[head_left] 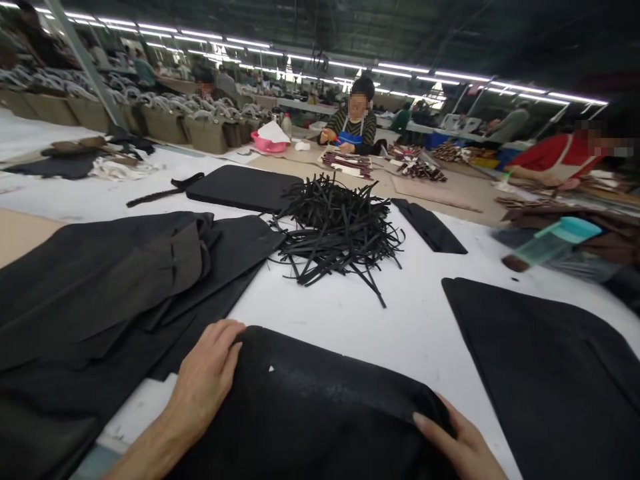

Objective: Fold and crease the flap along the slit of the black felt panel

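Note:
A black sheet of leather-like material (320,413) lies in front of me, its far edge slightly curved and a small white fleck near its left corner. My left hand (207,370) grips that far left corner, thumb and fingers closed on the edge. At the far right corner my right hand (455,437) pinches the edge, thumb on top and fingers partly hidden behind it. Beyond the sheet sits a tangled heap of thin black strips (340,230). Large black pieces (115,273) are piled at left, and another black stack (545,360) lies at right.
A thick black padded panel (240,187) and a small folded black piece (430,223) lie farther back on the white tabletop (345,303). A turquoise-lidded bottle (560,240) lies at right. Olive bags (210,133) line the far left. Co-workers sit at the far side, near a pink basin (269,141).

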`<state>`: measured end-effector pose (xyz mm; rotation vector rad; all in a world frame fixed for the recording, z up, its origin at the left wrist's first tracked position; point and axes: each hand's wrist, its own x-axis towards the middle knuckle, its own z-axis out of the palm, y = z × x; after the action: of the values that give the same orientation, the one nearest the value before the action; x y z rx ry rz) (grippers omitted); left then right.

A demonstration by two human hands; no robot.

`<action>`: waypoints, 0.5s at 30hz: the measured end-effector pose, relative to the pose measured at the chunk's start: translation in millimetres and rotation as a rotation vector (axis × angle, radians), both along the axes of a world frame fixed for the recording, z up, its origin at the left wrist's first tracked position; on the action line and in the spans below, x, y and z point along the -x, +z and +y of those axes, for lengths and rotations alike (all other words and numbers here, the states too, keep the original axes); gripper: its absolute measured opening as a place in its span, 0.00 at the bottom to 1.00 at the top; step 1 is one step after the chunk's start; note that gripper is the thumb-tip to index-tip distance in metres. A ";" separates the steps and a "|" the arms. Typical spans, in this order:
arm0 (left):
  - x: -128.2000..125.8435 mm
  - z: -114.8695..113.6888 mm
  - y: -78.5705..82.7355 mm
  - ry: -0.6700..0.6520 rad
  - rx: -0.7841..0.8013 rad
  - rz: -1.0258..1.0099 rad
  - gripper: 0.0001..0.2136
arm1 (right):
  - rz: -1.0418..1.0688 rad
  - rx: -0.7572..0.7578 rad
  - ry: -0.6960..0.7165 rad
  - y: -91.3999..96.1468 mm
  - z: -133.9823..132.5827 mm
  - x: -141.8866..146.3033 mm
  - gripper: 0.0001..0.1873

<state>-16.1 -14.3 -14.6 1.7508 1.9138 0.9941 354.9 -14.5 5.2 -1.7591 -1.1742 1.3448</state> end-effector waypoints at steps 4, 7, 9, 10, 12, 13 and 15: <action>-13.1 -27.9 -15.5 -0.250 -0.289 0.506 0.18 | -0.063 -0.020 0.033 -2.7 0.5 -3.3 0.24; -22.1 -36.4 -23.5 -0.281 -0.273 0.711 0.25 | -0.091 -0.037 0.082 -13.0 3.0 -10.8 0.22; -25.8 -36.3 -24.9 -0.277 -0.145 0.804 0.29 | -0.130 -0.053 0.120 -21.1 5.0 -14.7 0.21; -27.0 -35.5 -24.8 -0.284 -0.071 0.840 0.31 | -0.170 -0.064 0.121 -24.8 5.6 -16.2 0.21; -27.5 -34.3 -24.5 -0.300 0.057 0.874 0.32 | -0.278 -0.090 0.106 -30.5 5.1 -19.0 0.19; -26.7 -34.2 -25.2 -0.305 0.094 0.866 0.31 | -0.339 -0.105 0.101 -32.2 4.1 -20.6 0.18; -22.9 -35.1 -30.0 -0.290 0.125 0.803 0.31 | -0.491 -0.134 0.111 -32.2 1.3 -24.6 0.14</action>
<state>6.8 -49.4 -44.6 2.4837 1.9629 0.0382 379.5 -13.2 -27.0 -2.0103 -1.6025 0.8855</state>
